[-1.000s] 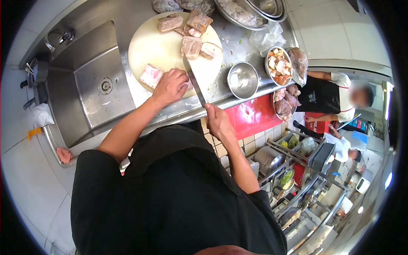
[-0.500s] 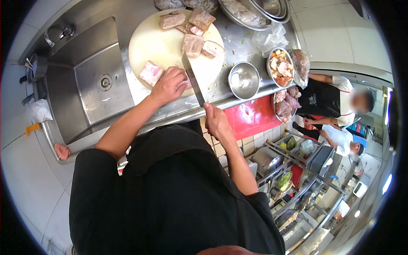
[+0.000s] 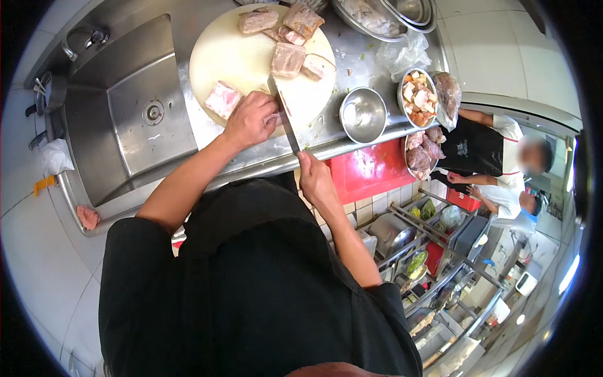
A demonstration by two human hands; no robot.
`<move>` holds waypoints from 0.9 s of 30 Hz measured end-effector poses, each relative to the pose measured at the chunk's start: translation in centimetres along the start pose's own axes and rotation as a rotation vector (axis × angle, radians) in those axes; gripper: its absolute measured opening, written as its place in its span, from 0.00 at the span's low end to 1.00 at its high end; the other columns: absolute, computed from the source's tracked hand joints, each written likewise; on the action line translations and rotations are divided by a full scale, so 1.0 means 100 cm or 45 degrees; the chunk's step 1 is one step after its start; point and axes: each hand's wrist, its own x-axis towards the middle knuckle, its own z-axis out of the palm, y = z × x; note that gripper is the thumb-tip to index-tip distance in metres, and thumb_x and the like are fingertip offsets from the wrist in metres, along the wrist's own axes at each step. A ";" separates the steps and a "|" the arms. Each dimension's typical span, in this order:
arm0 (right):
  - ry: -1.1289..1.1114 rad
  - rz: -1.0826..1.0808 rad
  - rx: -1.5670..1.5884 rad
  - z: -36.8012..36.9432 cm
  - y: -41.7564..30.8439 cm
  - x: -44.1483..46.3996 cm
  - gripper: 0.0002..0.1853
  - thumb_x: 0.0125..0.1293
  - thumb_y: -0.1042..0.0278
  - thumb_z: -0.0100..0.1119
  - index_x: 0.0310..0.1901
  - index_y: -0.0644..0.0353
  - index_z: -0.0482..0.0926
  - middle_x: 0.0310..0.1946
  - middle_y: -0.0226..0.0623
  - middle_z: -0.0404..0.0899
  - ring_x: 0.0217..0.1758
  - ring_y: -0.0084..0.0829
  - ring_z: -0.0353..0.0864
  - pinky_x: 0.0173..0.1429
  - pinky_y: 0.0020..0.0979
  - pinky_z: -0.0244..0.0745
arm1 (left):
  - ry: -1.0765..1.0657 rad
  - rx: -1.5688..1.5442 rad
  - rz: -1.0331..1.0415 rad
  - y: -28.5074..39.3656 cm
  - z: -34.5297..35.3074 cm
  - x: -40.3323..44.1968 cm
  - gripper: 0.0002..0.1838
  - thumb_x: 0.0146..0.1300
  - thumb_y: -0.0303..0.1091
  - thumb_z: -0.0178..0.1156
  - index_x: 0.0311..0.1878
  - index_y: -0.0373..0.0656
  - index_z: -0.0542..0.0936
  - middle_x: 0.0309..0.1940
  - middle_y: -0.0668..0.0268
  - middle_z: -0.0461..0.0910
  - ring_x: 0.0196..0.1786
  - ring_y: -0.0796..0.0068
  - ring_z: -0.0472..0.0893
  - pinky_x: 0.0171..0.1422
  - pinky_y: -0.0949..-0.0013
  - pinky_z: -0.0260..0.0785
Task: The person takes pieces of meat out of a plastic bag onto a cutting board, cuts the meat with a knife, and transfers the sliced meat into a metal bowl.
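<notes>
My right hand (image 3: 316,180) is wrapped around the handle of a cleaver (image 3: 284,112), its blade reaching across the round cutting board (image 3: 204,63). Just left of the blade, the curled fingers of my left hand (image 3: 251,119) press on a piece of meat, mostly hidden under them. A pale pink block of meat (image 3: 223,99) lies against the far side of that hand. Several browned meat blocks (image 3: 289,60) rest near the board's top edge. An unlabelled steel bowl (image 3: 363,115) stands right of the board.
A sink (image 3: 151,151) is on the left. At right are a bowl of cut chunks (image 3: 419,100), a bowl of bagged meat (image 3: 422,154) and a plastic bag (image 3: 408,56). Stacked basins (image 3: 367,19) stand at the back. Two people are at far right, past a red surface (image 3: 367,173).
The cleaver blade has shifted slightly and now shows a narrower face beside my left hand. Both hands keep their grips. At far right, the people have moved their arms.
</notes>
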 end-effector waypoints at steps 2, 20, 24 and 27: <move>0.192 -0.256 -0.075 0.014 0.026 0.021 0.31 0.84 0.42 0.42 0.50 0.68 0.81 0.18 0.36 0.73 0.19 0.29 0.75 0.29 0.37 0.73 | 0.001 -0.024 -0.004 -0.003 -0.001 0.002 0.15 0.54 0.26 0.68 0.46 0.35 0.83 0.47 0.55 0.80 0.55 0.50 0.78 0.62 0.55 0.73; -0.086 0.082 0.059 -0.004 -0.007 0.018 0.31 0.84 0.42 0.40 0.58 0.65 0.81 0.39 0.57 0.79 0.46 0.53 0.78 0.51 0.47 0.73 | 0.033 -0.077 0.005 0.000 -0.008 0.000 0.13 0.54 0.23 0.67 0.45 0.35 0.83 0.48 0.54 0.81 0.55 0.50 0.78 0.63 0.55 0.72; -0.171 0.165 0.175 -0.025 -0.025 0.009 0.31 0.85 0.42 0.39 0.42 0.64 0.79 0.17 0.32 0.71 0.16 0.26 0.72 0.23 0.33 0.68 | 0.032 -0.061 0.081 -0.001 -0.014 -0.004 0.11 0.55 0.23 0.67 0.43 0.35 0.82 0.46 0.54 0.80 0.53 0.50 0.78 0.62 0.55 0.73; -0.174 0.129 0.154 -0.032 -0.025 -0.007 0.30 0.85 0.43 0.39 0.35 0.63 0.75 0.18 0.32 0.71 0.15 0.26 0.71 0.23 0.33 0.68 | -0.027 -0.024 0.071 0.002 -0.018 -0.004 0.12 0.55 0.23 0.67 0.44 0.36 0.82 0.48 0.55 0.80 0.53 0.51 0.78 0.61 0.54 0.72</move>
